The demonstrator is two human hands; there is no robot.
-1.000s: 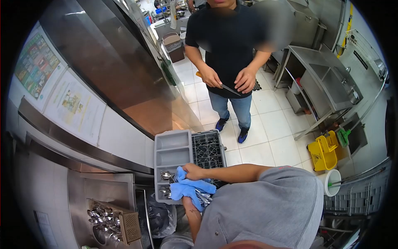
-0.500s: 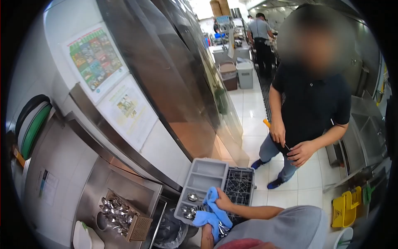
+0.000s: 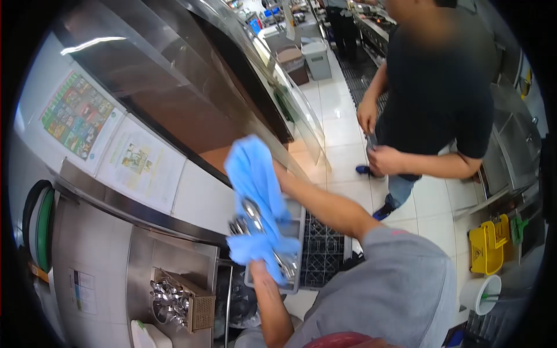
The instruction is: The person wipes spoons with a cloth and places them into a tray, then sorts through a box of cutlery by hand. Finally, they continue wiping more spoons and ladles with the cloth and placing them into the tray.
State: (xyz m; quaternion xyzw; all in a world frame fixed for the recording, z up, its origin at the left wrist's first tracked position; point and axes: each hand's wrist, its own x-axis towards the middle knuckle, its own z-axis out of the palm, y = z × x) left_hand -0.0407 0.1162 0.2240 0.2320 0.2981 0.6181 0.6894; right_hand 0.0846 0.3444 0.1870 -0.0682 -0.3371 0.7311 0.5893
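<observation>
A blue cloth [image 3: 249, 165] is spread between my hands, wrapped partly around a bundle of metal spoons [image 3: 252, 211] and other cutlery. Below, my left hand [image 3: 258, 269] grips the bundle through the cloth; its fingers are mostly covered. My right hand [image 3: 281, 175] is behind the upper part of the cloth and closed on it, largely hidden. Bundle and cloth are held up over the grey compartment tray [image 3: 296, 211], covering most of it.
A dark gridded rack [image 3: 323, 249] adjoins the tray. Left, a brown basket [image 3: 201, 310] of cutlery sits in a steel sink [image 3: 142, 255]. A person in a dark shirt [image 3: 435, 98] stands nearby, hands together. A yellow mop bucket [image 3: 486, 249] and white bucket [image 3: 480, 294] stand at right.
Both my hands have lifted the cloth and cutlery up from the tray, toward the upper left. The view has tilted downward. The other person appears nearer.
</observation>
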